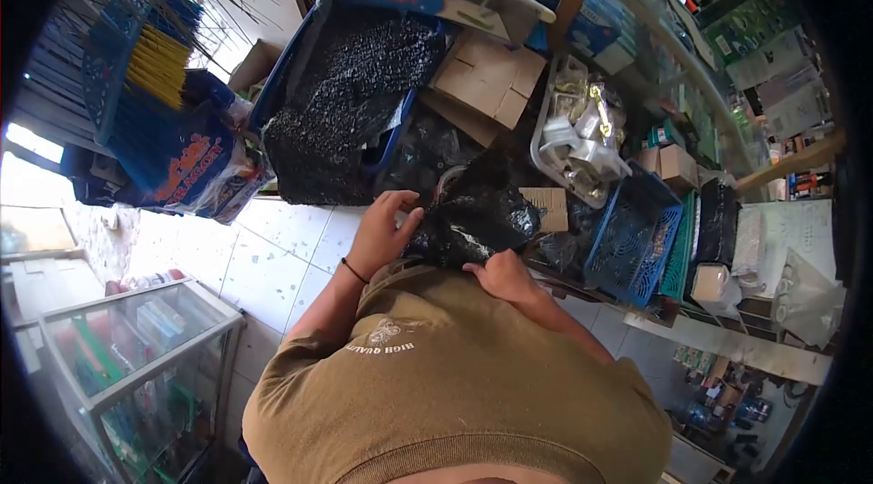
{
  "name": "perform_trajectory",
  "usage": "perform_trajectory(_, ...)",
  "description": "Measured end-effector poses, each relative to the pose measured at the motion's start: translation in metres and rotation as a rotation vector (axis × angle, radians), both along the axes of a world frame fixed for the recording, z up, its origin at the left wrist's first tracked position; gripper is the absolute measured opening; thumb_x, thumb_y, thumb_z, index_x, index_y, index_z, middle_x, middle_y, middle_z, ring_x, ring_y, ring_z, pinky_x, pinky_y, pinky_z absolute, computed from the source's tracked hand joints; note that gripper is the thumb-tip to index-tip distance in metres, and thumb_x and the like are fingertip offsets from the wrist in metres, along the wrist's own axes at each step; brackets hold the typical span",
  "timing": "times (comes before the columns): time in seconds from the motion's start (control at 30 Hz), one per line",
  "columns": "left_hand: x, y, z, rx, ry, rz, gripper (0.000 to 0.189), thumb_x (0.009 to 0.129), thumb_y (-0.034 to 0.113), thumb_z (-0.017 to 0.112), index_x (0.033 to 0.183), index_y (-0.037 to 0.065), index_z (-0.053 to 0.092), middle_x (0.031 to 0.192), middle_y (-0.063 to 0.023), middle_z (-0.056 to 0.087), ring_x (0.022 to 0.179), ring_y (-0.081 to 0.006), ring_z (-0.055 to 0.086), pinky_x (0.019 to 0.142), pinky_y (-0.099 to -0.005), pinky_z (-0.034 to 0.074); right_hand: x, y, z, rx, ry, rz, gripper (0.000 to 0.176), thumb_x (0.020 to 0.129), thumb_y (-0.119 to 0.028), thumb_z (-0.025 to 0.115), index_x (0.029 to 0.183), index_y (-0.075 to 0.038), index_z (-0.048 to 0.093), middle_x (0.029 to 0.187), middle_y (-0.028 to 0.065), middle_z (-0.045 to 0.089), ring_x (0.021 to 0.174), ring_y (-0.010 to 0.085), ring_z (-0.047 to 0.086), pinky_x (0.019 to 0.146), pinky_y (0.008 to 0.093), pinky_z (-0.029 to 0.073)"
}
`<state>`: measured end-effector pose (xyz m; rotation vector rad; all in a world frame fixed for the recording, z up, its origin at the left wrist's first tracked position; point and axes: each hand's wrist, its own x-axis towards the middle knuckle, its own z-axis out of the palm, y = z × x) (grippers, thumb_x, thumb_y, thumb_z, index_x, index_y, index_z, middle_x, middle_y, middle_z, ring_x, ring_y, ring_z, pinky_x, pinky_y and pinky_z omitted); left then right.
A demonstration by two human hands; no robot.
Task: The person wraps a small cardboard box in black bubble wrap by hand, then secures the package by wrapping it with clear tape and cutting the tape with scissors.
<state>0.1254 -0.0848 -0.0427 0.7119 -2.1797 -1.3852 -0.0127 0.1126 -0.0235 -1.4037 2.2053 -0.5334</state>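
Observation:
A crumpled, shiny black plastic bag [482, 220] lies in front of my body, its mouth gathered upward. At the bag's left side, my left hand [389, 222] has its fingers curled and pinched against the black plastic. My right hand [507, 277] is closed at the bag's near right edge, its thumb pointing left along the plastic. What lies inside the bag is hidden, apart from a pale rounded rim partly showing at its top left.
Beyond the bag is a blue tray of black granules [364, 75] with a cardboard box [486, 75] beside it. On the right stand a white basket of metal parts [582, 134] and a blue plastic basket [632, 234]. A glass cabinet [136, 348] is at lower left.

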Motion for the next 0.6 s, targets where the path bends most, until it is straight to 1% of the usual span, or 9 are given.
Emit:
perform_trajectory(0.07,0.002,0.019,-0.013,0.009,-0.064,0.005,0.029,0.085,0.016,0.064,0.110,0.002,0.060,0.098,-0.0112,0.065,0.078,-0.0165,0.062,0.066,-0.0279,0.050,-0.007,0.012,-0.014,0.021,-0.049,0.032,0.055,0.085,-0.043,0.060,0.062,0.006,0.063,0.058,0.0250,0.057,0.062,0.0419,0.061,0.062,0.0459,0.049)
perform_trajectory(0.1,0.002,0.026,-0.009,0.001,-0.074,0.007,0.029,0.085,0.016,0.064,0.110,0.002,0.060,0.098,-0.0112,0.065,0.078,-0.0165,0.062,0.066,-0.0279,0.050,-0.007,0.015,-0.008,0.012,-0.060,0.033,0.055,0.085,-0.043,0.060,0.062,0.006,0.063,0.058,0.0250,0.057,0.062,0.0419,0.061,0.062,0.0459,0.049)
perform_trajectory(0.17,0.002,0.041,0.004,0.361,-0.257,-0.083,0.037,0.083,0.021,0.067,0.112,0.000,0.059,0.099,-0.0163,0.066,0.078,-0.0248,0.064,0.072,-0.0344,0.051,-0.011,0.020,0.012,0.131,0.034,0.099,0.055,0.085,-0.044,0.059,0.061,0.006,0.063,0.057,0.0243,0.057,0.060,0.0410,0.060,0.061,0.0461,0.049)
perform_trajectory(0.23,0.002,0.053,-0.002,0.271,-0.349,-0.100,0.040,0.081,0.021,0.068,0.113,-0.001,0.059,0.096,-0.0169,0.067,0.081,-0.0234,0.065,0.074,-0.0349,0.050,-0.017,0.032,0.013,0.100,0.028,0.102,0.054,0.084,-0.042,0.061,0.060,0.006,0.062,0.057,0.0240,0.056,0.060,0.0411,0.059,0.060,0.0460,0.048)
perform_trajectory(0.33,-0.005,0.074,0.003,0.379,-0.348,-0.190,0.036,0.080,0.022,0.068,0.107,-0.001,0.061,0.089,-0.0158,0.067,0.079,-0.0219,0.064,0.073,-0.0332,0.048,-0.023,0.061,0.017,0.035,0.002,0.052,0.049,0.082,-0.038,0.065,0.061,0.006,0.062,0.057,0.0237,0.057,0.060,0.0414,0.059,0.060,0.0453,0.048)
perform_trajectory(0.4,-0.014,0.090,0.009,0.255,-0.295,-0.185,0.031,0.080,0.020,0.068,0.101,-0.001,0.063,0.083,-0.0147,0.066,0.076,-0.0198,0.062,0.070,-0.0328,0.047,-0.028,0.082,0.018,-0.010,-0.022,-0.008,0.044,0.080,-0.035,0.068,0.062,0.005,0.063,0.058,0.0238,0.057,0.061,0.0416,0.059,0.060,0.0446,0.048)
perform_trajectory(0.47,-0.023,0.105,0.012,0.258,-0.282,-0.219,0.029,0.080,0.020,0.068,0.099,-0.001,0.063,0.081,-0.0146,0.066,0.074,-0.0196,0.061,0.070,-0.0328,0.047,-0.028,0.105,0.016,-0.189,-0.190,-0.193,0.031,0.078,-0.027,0.071,0.074,0.004,0.066,0.068,0.0227,0.061,0.069,0.0407,0.061,0.063,0.0425,0.049)
perform_trajectory(0.5,-0.027,0.113,0.017,0.270,-0.259,-0.239,0.028,0.080,0.019,0.069,0.097,-0.002,0.063,0.079,-0.0146,0.065,0.073,-0.0195,0.061,0.069,-0.0329,0.047,-0.028,0.115,0.017,-0.192,-0.205,-0.209,0.031,0.078,-0.027,0.071,0.074,0.004,0.066,0.068,0.0227,0.061,0.069,0.0407,0.061,0.063,0.0425,0.049)
perform_trajectory(0.6,-0.040,0.135,0.040,0.216,-0.348,-0.291,0.027,0.079,0.018,0.069,0.097,-0.001,0.062,0.078,-0.0144,0.064,0.071,-0.0195,0.060,0.068,-0.0330,0.047,-0.031,0.141,0.021,-0.329,-0.303,-0.255,0.025,0.077,-0.021,0.071,0.088,0.001,0.067,0.080,0.0207,0.065,0.078,0.0389,0.062,0.068,0.0410,0.050)
